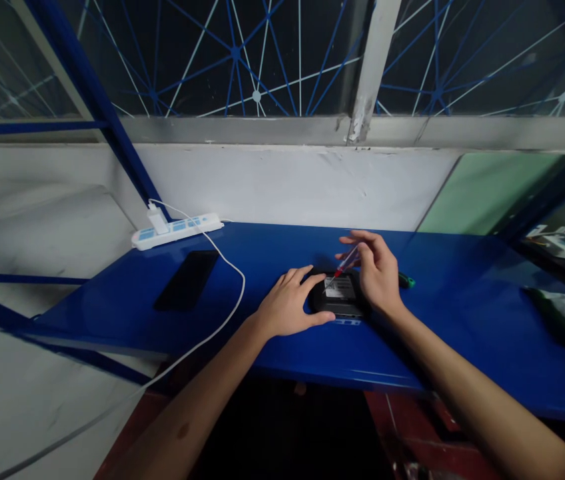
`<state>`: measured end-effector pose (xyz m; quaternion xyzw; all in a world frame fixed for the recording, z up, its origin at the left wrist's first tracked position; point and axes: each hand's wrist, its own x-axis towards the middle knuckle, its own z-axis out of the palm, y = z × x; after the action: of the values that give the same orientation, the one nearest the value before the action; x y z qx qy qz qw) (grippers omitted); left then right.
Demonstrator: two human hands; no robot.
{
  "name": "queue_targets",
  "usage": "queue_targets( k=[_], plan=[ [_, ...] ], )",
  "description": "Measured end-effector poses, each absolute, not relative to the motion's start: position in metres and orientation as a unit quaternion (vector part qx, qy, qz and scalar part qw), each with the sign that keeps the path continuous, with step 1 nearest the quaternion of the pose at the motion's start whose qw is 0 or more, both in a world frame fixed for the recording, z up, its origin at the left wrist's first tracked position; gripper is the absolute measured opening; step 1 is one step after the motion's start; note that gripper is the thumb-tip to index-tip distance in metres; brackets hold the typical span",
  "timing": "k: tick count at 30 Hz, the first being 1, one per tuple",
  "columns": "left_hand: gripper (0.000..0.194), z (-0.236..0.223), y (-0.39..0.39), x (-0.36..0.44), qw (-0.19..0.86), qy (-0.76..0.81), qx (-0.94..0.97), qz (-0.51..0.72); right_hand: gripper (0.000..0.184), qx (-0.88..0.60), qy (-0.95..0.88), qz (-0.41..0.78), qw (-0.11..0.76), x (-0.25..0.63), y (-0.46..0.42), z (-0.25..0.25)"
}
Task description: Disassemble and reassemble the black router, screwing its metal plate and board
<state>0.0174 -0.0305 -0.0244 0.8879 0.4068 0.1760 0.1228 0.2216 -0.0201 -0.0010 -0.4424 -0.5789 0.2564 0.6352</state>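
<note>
Across the blue tabletop, I have my left grip grasping one end of the black device, thumb and forefinger at opposite edges. The device lies flat near the front edge, label up. My right grip pinches the slim screwdriver, tilted down onto the casing. I judge this screw work; the next move calls for a seated tip and firm bracing.

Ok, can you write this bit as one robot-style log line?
left hand: fingers on black box | right hand: holding screwdriver, pointed down at box | blue table: white power strip, white cord
</note>
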Motion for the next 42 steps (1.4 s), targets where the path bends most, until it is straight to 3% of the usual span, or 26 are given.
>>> queue_targets(
  k=[13,20,34,42],
  plan=[
    [0.079,-0.025,-0.030,0.018,0.115,0.407,0.889,0.175,0.026,-0.472,-0.604,0.166,0.620,0.222,-0.019,-0.003],
    [0.081,-0.025,-0.030,0.018,0.123,0.405,0.889,0.174,0.027,-0.450,-0.585,0.232,0.633,0.221,-0.021,-0.002],
    [0.079,-0.025,-0.030,0.018,0.128,0.405,0.887,0.180,0.028,-0.451,-0.597,0.218,0.626,0.217,-0.023,-0.003],
    [0.077,-0.025,-0.032,0.019,0.114,0.418,0.884,0.177,0.043,-0.464,-0.570,0.218,0.641,0.223,-0.012,-0.008]
  ],
)
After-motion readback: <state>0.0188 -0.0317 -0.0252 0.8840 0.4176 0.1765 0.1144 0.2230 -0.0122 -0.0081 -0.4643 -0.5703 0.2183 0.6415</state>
